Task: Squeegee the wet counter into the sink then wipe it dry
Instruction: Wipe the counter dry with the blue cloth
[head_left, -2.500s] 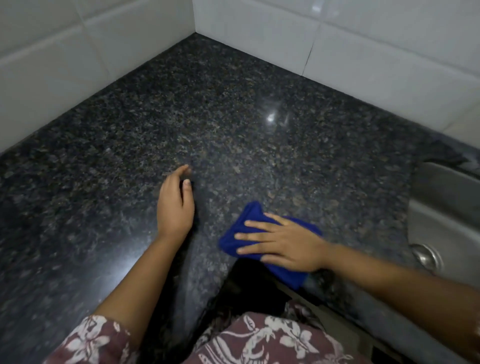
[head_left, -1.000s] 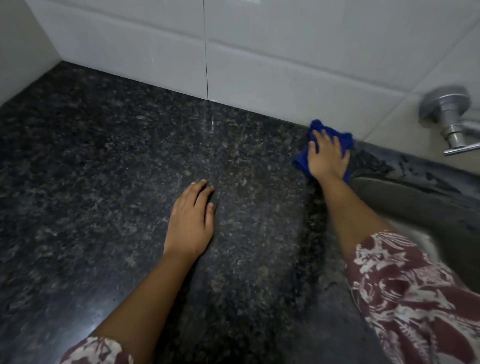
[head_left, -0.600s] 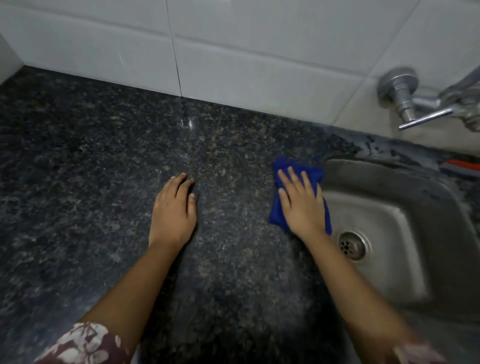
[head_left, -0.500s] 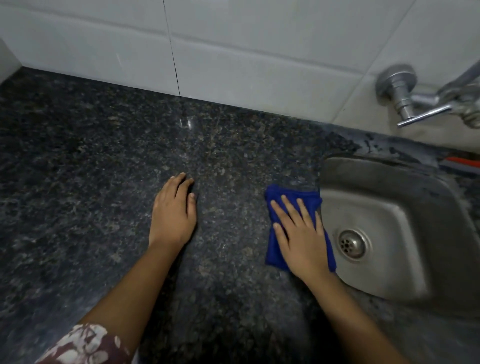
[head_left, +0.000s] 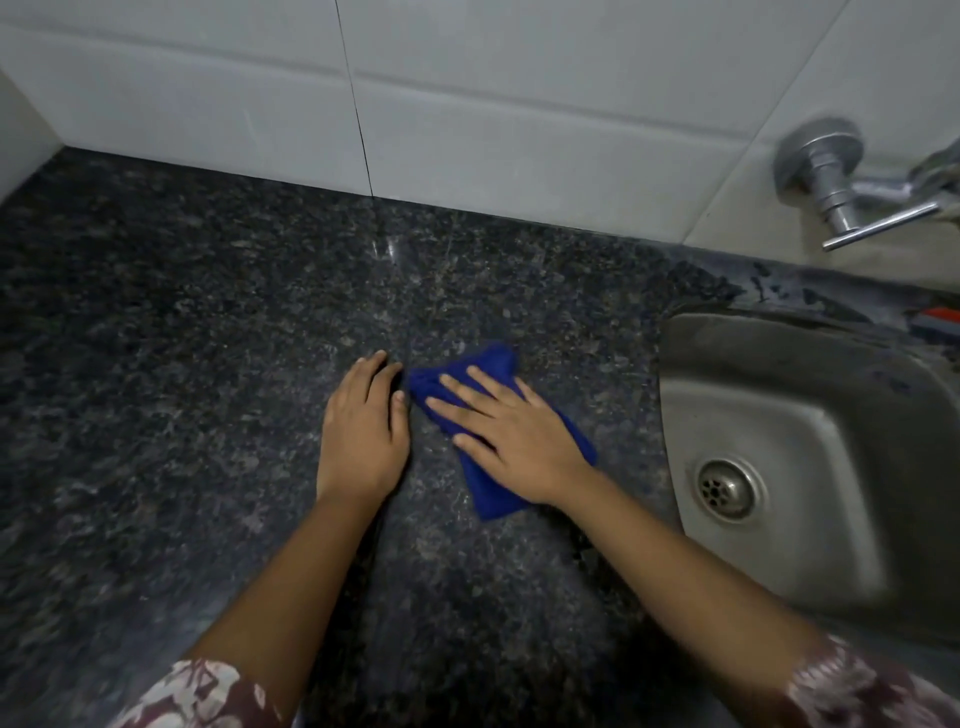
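A blue cloth (head_left: 491, 364) lies on the dark speckled granite counter (head_left: 182, 364), a little left of the steel sink (head_left: 810, 431). My right hand (head_left: 511, 431) presses flat on the cloth with straight, spread fingers. My left hand (head_left: 363, 431) rests palm down on the counter just left of the cloth, its fingers nearly touching the cloth's left end. No squeegee is in view.
White wall tiles (head_left: 519, 114) run along the back of the counter, with a side wall at the far left. A metal tap (head_left: 841, 182) juts from the wall above the sink. The sink drain (head_left: 727, 488) is open. Something red (head_left: 940, 314) lies behind the sink.
My right hand has slid the blue cloth leftward from the sink's edge to beside my left hand. The left hand has stayed where it was on the counter.
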